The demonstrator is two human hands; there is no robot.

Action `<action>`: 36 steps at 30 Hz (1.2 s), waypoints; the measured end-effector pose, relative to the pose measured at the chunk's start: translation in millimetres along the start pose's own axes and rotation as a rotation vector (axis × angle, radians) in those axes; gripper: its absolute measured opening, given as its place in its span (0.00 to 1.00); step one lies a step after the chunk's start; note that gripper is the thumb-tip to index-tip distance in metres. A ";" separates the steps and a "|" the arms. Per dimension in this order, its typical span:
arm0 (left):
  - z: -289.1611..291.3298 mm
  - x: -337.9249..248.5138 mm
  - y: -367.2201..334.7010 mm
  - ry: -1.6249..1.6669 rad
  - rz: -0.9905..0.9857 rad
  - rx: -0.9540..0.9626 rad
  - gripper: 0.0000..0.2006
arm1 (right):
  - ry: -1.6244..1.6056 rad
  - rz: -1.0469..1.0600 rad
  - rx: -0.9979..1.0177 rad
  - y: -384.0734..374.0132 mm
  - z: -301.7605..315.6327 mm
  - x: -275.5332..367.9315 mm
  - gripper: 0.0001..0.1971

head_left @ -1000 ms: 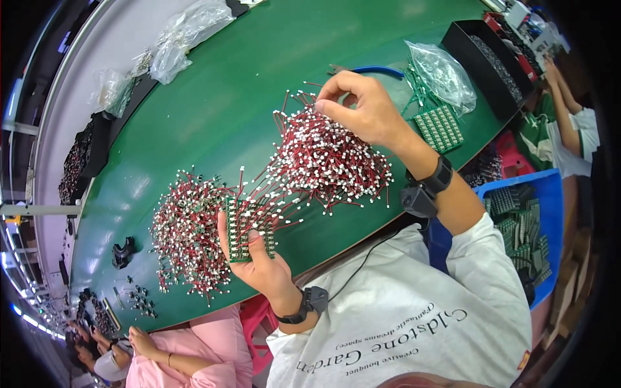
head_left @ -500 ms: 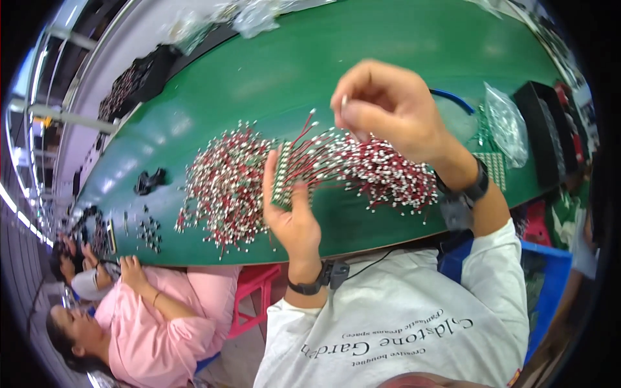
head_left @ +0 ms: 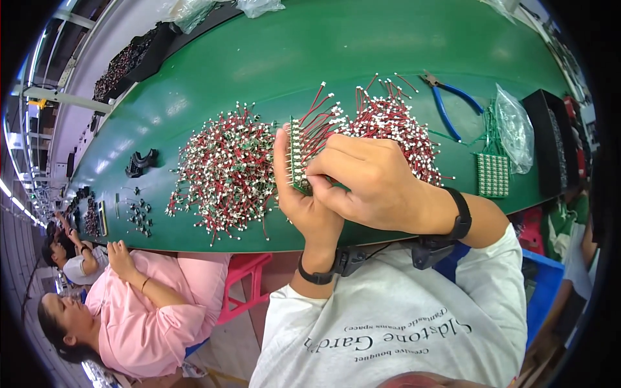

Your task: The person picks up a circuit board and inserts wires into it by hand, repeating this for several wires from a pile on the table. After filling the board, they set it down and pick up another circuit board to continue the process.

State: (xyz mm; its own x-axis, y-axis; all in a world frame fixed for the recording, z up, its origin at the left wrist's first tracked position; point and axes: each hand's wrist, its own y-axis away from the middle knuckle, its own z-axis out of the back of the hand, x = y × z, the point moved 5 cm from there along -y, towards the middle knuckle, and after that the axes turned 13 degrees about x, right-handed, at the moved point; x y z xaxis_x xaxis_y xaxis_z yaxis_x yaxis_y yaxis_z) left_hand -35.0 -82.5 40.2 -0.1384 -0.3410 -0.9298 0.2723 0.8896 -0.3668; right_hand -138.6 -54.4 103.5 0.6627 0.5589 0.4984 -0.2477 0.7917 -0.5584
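Observation:
My left hand point(head_left: 310, 220) grips a narrow green circuit board panel point(head_left: 297, 155), tilted upright, with rows of small white connectors. Red wires with white plugs point(head_left: 317, 123) fan out from its right side. My right hand point(head_left: 381, 184) has its thumb and forefinger pinched together at the panel's lower end; whatever lies between the fingertips is hidden. Left of the panel is a big heap of small boards with red wires point(head_left: 220, 168). Behind my right hand lies a second heap of red wires with white plugs point(head_left: 388, 116), partly covered by that hand.
To the right on the green table point(head_left: 362, 39) lie blue-handled pliers point(head_left: 441, 110), another green panel point(head_left: 493, 174), a clear plastic bag point(head_left: 515, 132) and a black box point(head_left: 538, 116). A black plastic part point(head_left: 140, 163) and small black pieces point(head_left: 139, 216) lie left. A co-worker in pink point(head_left: 155, 304) sits there.
My right hand has come down from above the right heap to the panel's lower end. The pliers it partly covered now show. My left hand still holds the panel.

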 end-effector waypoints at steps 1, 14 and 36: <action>-0.6 -0.1 0.4 -0.004 -0.004 -0.003 0.29 | -0.007 0.004 -0.013 0.0 -1.0 -0.6 0.06; -0.4 0.9 3.4 0.070 0.036 0.046 0.29 | -0.065 0.030 -0.041 2.8 -3.2 2.8 0.06; 3.0 -10.3 7.6 -0.357 -0.190 -0.006 0.29 | 0.091 0.123 0.009 11.7 -0.1 17.2 0.11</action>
State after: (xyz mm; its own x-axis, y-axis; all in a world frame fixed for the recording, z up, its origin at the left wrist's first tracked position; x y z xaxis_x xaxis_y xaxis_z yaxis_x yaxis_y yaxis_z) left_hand -28.7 -73.1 46.8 0.1536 -0.5828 -0.7979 0.2682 0.8018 -0.5340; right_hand -130.1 -35.6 105.5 0.6883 0.6275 0.3640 -0.3371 0.7210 -0.6055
